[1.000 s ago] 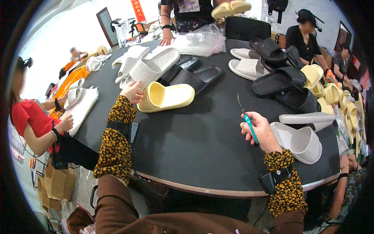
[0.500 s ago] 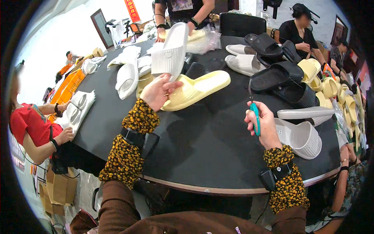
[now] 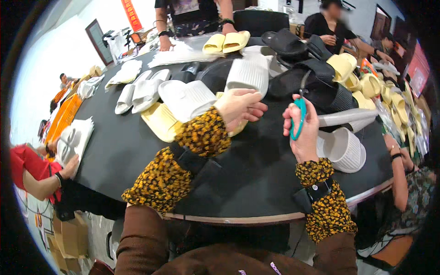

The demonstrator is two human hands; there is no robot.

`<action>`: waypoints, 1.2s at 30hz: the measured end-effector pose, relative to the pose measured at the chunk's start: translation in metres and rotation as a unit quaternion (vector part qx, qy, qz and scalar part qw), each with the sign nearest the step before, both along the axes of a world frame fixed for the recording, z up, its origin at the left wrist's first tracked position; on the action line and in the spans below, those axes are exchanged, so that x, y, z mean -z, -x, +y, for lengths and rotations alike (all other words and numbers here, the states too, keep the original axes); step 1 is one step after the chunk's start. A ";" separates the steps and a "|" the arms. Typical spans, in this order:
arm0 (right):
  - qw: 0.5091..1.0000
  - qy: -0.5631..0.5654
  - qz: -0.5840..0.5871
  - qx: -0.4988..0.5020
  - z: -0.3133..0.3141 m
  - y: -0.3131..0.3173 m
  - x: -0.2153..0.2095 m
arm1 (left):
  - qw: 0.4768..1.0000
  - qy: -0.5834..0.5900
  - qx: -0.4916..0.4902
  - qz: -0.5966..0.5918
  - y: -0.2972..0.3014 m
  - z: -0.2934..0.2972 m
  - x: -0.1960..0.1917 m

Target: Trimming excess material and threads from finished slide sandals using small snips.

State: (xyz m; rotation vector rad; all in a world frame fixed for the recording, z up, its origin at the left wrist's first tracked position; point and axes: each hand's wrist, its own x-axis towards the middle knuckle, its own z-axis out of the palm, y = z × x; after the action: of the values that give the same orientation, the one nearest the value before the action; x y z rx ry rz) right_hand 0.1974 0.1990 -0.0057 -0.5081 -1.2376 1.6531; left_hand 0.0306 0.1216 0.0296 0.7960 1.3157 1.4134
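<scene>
I am holding a white slipper (image 3: 190,98) up in front of me with my left hand (image 3: 238,107), and my fingers are wrapping its near end, closed on it; the yellow slipper (image 3: 160,121) is lying just under it on the black table (image 3: 137,156). My right hand (image 3: 305,130) is closing around a pair of teal-handled scissors (image 3: 299,114), blades pointing up toward twelve o'clock and standing clear of the slipper, so I am judging that no trimming is happening on this one yet.

As for how far the work is standing, I am reading it only from the piles. At ten o'clock, white slippers (image 3: 137,91) are lying in a loose row. At twelve o'clock another white slipper (image 3: 250,73) is standing on edge, with a yellow pair (image 3: 227,42) beyond it. At one o'clock black slippers (image 3: 311,73) are heaped. At three o'clock, just beside my right hand, a white slipper (image 3: 341,149) is resting sole up. Which of these are finished I cannot tell; many pairs appear to be waiting.
</scene>
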 end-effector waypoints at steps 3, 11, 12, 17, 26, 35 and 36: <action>0.999 -0.008 -0.037 -0.020 -0.001 0.000 0.001 | 0.995 -0.032 -0.023 0.093 0.005 -0.023 -0.014; 0.985 -0.044 -0.093 -0.142 -0.007 -0.003 0.001 | 0.763 -0.087 -0.241 0.594 0.067 -0.055 0.002; 0.983 -0.053 -0.097 -0.150 -0.005 -0.005 0.004 | 0.705 -0.070 -0.210 0.674 0.054 -0.055 0.002; 0.969 -0.063 -0.133 -0.198 -0.008 -0.006 0.005 | 0.556 -0.081 -0.131 0.817 0.033 -0.056 0.017; 0.917 -0.029 -0.164 -0.362 -0.016 -0.001 0.006 | 0.616 -0.118 -0.154 0.763 0.043 -0.056 0.024; 0.889 0.043 -0.170 -0.423 -0.022 0.003 0.010 | 0.687 -0.124 -0.133 0.703 0.048 -0.059 0.014; 0.889 0.039 -0.169 -0.424 -0.022 0.003 0.010 | 0.678 -0.131 -0.115 0.714 0.050 -0.060 0.012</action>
State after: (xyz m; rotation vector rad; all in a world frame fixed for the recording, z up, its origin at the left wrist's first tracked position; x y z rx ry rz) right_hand 0.1942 0.1770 -0.0155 -0.3157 -1.8157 2.4210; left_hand -0.0194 0.0617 0.0174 2.2601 2.4160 1.0184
